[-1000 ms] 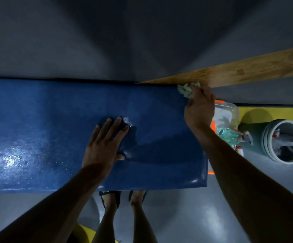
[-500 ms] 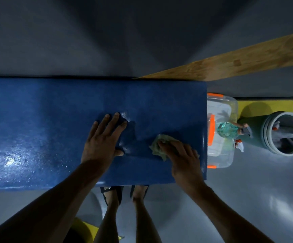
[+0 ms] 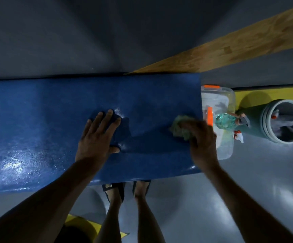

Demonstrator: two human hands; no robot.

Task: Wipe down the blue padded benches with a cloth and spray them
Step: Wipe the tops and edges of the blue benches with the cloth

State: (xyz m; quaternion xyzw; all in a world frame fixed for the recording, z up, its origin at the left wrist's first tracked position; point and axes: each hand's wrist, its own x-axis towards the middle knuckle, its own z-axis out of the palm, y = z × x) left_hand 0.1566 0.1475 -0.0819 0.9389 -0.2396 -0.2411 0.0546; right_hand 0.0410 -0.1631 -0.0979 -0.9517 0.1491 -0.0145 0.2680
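Note:
The blue padded bench (image 3: 45, 120) runs across the view, wet and shiny on its left part. My left hand (image 3: 96, 137) lies flat on the pad near the middle, fingers straight, denting it. My right hand (image 3: 201, 139) presses a crumpled pale green cloth (image 3: 179, 128) against the bench close to its right end; its fingers cover most of the cloth. A clear teal spray bottle (image 3: 224, 121) with an orange trigger lies in the clear bin just past the bench's right end.
A clear plastic bin (image 3: 226, 151) with orange latches sits on the grey floor beside the bench end. A green bucket (image 3: 268, 120) holding spray bottles stands further right. A wooden beam (image 3: 229, 48) slants behind. My feet (image 3: 128, 190) stand at the bench's front edge.
My right hand with the cloth swept from the bench's far right corner down toward the front, then right toward the end. My left hand stayed pressed in place.

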